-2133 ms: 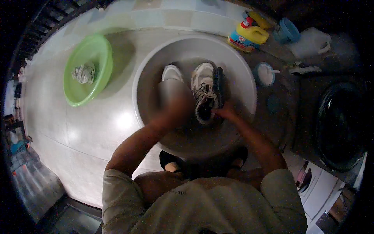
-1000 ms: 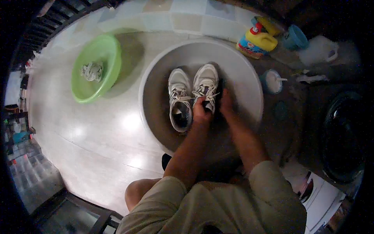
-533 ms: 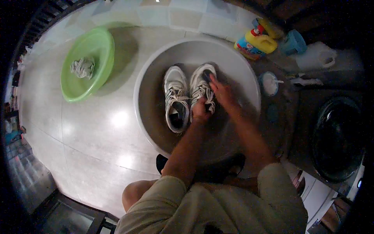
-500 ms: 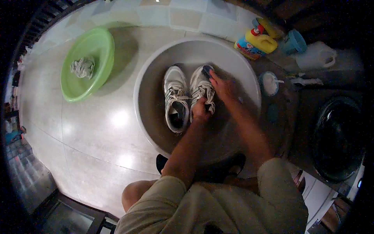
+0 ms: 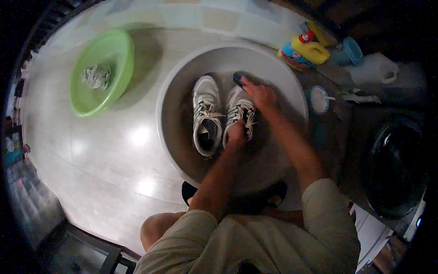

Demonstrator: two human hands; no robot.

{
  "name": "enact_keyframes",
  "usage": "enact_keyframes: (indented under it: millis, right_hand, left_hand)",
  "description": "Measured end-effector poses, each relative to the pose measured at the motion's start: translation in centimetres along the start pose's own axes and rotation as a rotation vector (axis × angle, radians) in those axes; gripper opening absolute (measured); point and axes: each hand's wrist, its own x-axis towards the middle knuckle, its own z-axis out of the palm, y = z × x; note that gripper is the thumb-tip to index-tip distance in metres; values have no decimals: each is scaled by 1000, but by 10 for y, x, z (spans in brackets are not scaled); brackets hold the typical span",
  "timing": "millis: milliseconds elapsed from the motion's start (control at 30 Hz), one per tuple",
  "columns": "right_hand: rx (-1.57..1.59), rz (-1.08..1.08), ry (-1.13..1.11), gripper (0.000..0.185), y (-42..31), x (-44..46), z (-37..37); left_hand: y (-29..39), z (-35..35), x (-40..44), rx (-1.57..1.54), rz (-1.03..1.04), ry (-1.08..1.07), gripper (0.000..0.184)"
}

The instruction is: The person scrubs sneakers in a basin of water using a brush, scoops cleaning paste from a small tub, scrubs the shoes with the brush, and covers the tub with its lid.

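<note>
Two light sneakers with dark stripes sit side by side, toes away from me, in a large pale basin point(image 5: 163, 132). My left hand point(image 5: 236, 132) is closed on the heel end of the right-hand sneaker point(image 5: 236, 106); some of its fingers are hidden at the opening. Over that shoe's toe, my right hand point(image 5: 263, 97) grips a small dark brush point(image 5: 238, 76), whose bristles I cannot see. The other sneaker point(image 5: 206, 98) lies just to the left, with loose laces, touched by neither hand.
On the floor at left is a green basin point(image 5: 125, 68) with a crumpled grey cloth point(image 5: 96, 76). Right of the large basin stand a yellow detergent bottle point(image 5: 310, 51), a blue cup point(image 5: 350, 51), a clear jug point(image 5: 374, 68) and a white-filled tub point(image 5: 319, 99). A dark round vessel point(image 5: 394, 164) is further right.
My right hand and the brush have shifted slightly forward, to the toe tip of the right-hand sneaker. That shoe is tipped a little more to the right. My left hand keeps its hold.
</note>
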Motion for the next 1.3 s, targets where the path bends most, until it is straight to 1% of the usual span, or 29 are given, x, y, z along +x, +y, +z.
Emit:
enact_keyframes:
  millis: [33,67,100,167,267,333,400,433,467,500,567,600,633,667,700,733,767,800,833,900,933,1000,1033,1067,1100,1133,1200,1233,1300]
  right_hand:
    - [35,4,22,38,-2,0,-4]
    - [71,12,37,37,-3,-2,-5]
    - [63,12,29,37,-6,-10,-1]
    - [326,-260,-113,36,-16,-31,9]
    - [190,-228,-229,37,-33,-46,7]
    - [320,-270,-201,37,-9,-28,25]
    - [80,-228,34,38,15,2,39]
    - [84,-227,35,38,3,-4,26]
    - [45,-71,2,37,-6,-4,9]
    - [4,88,-35,37,-15,-5,-4]
    - [102,-38,-47,38,-12,-34,24]
    - [205,-161,-65,39,-11,-49,31]
    - [198,-159,-65,39,-16,-61,20]
    - [346,-31,-96,40,-20,-72,8]
    - [493,99,-127,42,-23,-81,-2]
    - [488,101,-125,42,-12,-85,9]
    - [644,221,151,43,7,-84,33]
    - [796,344,428,46,23,-85,58]
    - [799,348,432,46,33,-87,80]
    - [241,423,459,49,44,-92,104]
    - [235,422,462,49,46,-91,110]
    - [383,677,316,47,39,-84,124]
    - [385,676,316,47,40,-81,125]
    - [652,547,481,45,42,-76,125]
    - [913,410,638,43,44,-75,124]
    - [910,411,636,43,35,-80,109]
    - [478,247,432,39,7,-92,63]
    - [477,247,432,39,13,-81,62]
    - [383,-62,551,38,25,-42,59]
  left_hand:
    - [0,2,1,-329,-144,23,19]
    - [-1,2,2,-450,-170,1,19]
    - [-4,1,4,-473,-168,-25,19]
    - [-8,-1,7,-487,-166,-60,18]
    - [-17,-5,11,-353,-141,-110,18]
    - [-24,-10,11,-80,-21,-146,18]
    - [-32,-13,12,533,335,-92,18]
    - [-40,-16,11,1143,677,-26,18]
    - [-43,-17,15,1144,679,-23,18]
    - [-45,-15,21,849,390,-57,19]
    - [-43,-9,13,535,121,-94,22]
    - [-31,-10,-2,638,301,-87,20]
    - [-25,-10,-9,741,479,-78,19]
    - [-22,-8,-10,738,479,-81,19]
    - [-24,-7,-7,317,278,-88,17]
    - [-24,-4,-4,-100,76,-92,16]
    - [-24,-3,1,-513,-128,-91,15]
    - [-20,-2,-3,-510,-130,-92,15]
    - [-15,-1,-9,-491,-123,-66,13]
    - [-17,1,-13,-468,-122,-47,12]
    - [-22,2,-14,-413,42,-77,12]
    - [-21,0,-13,-351,202,-99,13]
    - [-16,-1,-10,-498,10,-123,13]
    - [-11,-2,-7,-645,-180,-147,13]
    - [-13,-2,-2,-646,-181,-146,13]
    - [-21,-3,6,-676,-172,-187,13]
    - [-28,-2,12,-707,-166,-226,13]
    - [-28,-2,10,-634,-147,-174,12]
    - [-27,-6,6,-544,-126,-113,12]
